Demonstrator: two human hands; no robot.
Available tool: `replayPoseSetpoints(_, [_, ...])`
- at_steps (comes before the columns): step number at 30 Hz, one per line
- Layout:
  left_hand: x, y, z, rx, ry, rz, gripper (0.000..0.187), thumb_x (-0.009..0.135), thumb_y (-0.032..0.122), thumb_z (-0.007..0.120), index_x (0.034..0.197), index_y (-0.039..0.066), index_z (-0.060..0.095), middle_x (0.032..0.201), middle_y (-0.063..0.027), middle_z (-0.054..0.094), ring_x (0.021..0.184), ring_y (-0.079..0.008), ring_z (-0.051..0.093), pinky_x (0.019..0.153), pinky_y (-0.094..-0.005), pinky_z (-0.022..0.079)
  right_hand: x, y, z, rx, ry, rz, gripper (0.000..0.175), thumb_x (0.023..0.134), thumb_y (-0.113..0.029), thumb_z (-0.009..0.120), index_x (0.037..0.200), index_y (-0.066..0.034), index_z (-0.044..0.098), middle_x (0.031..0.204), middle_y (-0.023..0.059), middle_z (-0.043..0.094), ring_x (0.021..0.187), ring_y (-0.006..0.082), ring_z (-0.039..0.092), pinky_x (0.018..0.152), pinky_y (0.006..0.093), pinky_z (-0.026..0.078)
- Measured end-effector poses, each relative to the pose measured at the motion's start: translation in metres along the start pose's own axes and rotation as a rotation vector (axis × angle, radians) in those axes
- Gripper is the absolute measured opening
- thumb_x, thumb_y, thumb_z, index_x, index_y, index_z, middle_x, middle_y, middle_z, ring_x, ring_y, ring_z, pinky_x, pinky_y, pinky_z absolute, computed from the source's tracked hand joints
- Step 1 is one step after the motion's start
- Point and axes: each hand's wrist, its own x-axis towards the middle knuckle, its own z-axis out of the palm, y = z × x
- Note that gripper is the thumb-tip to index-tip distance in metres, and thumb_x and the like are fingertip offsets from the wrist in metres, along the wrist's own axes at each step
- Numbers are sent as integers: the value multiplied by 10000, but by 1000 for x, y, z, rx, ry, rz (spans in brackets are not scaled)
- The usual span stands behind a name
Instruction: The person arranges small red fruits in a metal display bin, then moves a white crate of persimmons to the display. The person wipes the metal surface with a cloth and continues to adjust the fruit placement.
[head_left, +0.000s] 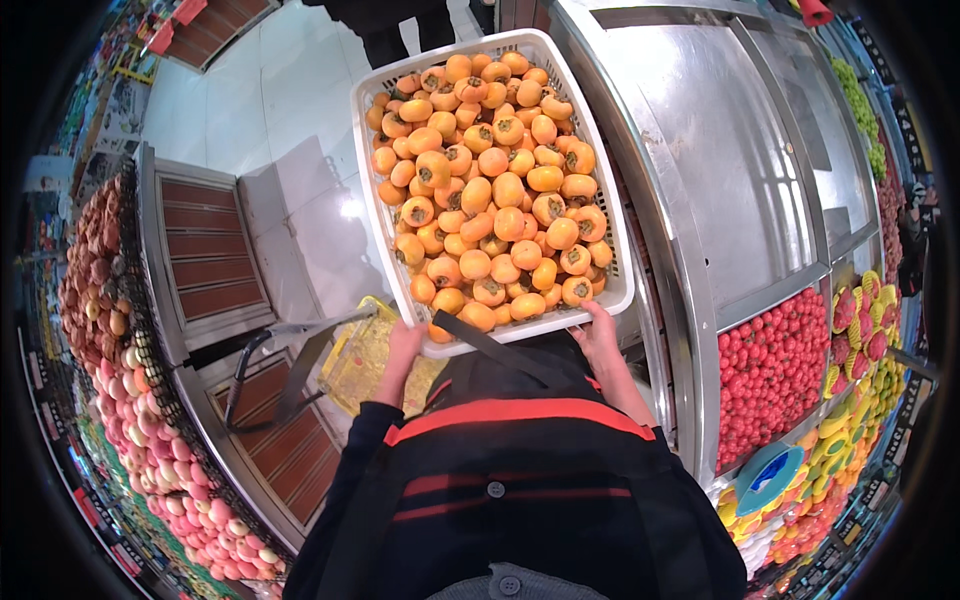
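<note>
A white plastic crate (619, 247) full of orange persimmons (491, 195) is in front of my body, tilted a little to one side. My left hand (406, 346) grips its near left corner. At the near right corner my right hand (598, 331) holds the rim, thumb on top and fingers partly hidden below. A dark strap (487, 345) from my apron lies across the near rim. What bears the crate's far end cannot be made out.
A steel display counter (720, 142) runs along the right, with cherry tomatoes (772, 367) and a teal bowl (769, 478). Apples (161, 450) fill the left stand. A yellow-bedded cart (349, 360) with a dark handle stands at left. A person's dark legs (409, 34) are beyond the crate.
</note>
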Motion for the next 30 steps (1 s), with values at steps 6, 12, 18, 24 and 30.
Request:
replayPoseSetpoints(6, [-8, -2, -2, -54, -13, 44, 355, 764, 135, 663, 1084, -16, 668, 890, -140, 711, 744, -233, 690, 648, -365, 540, -15, -17, -2, -53, -75, 120, 422, 861, -133, 592, 1266, -40, 521, 1196, 129, 595, 1111, 297, 585, 941, 483, 491])
replayPoseSetpoints(12, [4, -27, 13, -6, 15, -5, 417, 710, 153, 665, 1085, -29, 652, 969, -210, 709, 917, -312, 701, 797, -396, 532, -17, -34, -6, -228, -121, 59, 427, 852, -133, 563, 1261, -19, 514, 1216, 154, 586, 1107, 313, 583, 962, 475, 487])
replayPoseSetpoints(18, [9, -54, 17, -86, 11, 45, 398, 703, 156, 677, 1047, -41, 639, 953, -213, 704, 933, -326, 695, 818, -403, 526, -16, -31, -2, -215, -25, 47, 423, 853, -111, 595, 1253, 1, 515, 1216, 158, 579, 1101, 305, 593, 948, 470, 530])
replayPoseSetpoints(24, [4, -44, 19, -142, -29, 7, 385, 698, 123, 662, 1053, -25, 663, 918, -204, 712, 902, -311, 701, 786, -390, 531, -22, -45, 0, -408, -106, 95, 445, 894, -189, 606, 1291, -8, 518, 1257, 128, 582, 1142, 272, 590, 1001, 426, 488])
replayPoseSetpoints(30, [6, -28, 5, -81, -8, 117, 435, 703, 143, 724, 1094, -22, 626, 962, -198, 689, 902, -317, 678, 814, -396, 521, -29, -47, -8, -503, -152, 31, 467, 949, -267, 609, 1317, -1, 500, 1183, 103, 611, 1009, 216, 624, 867, 355, 525])
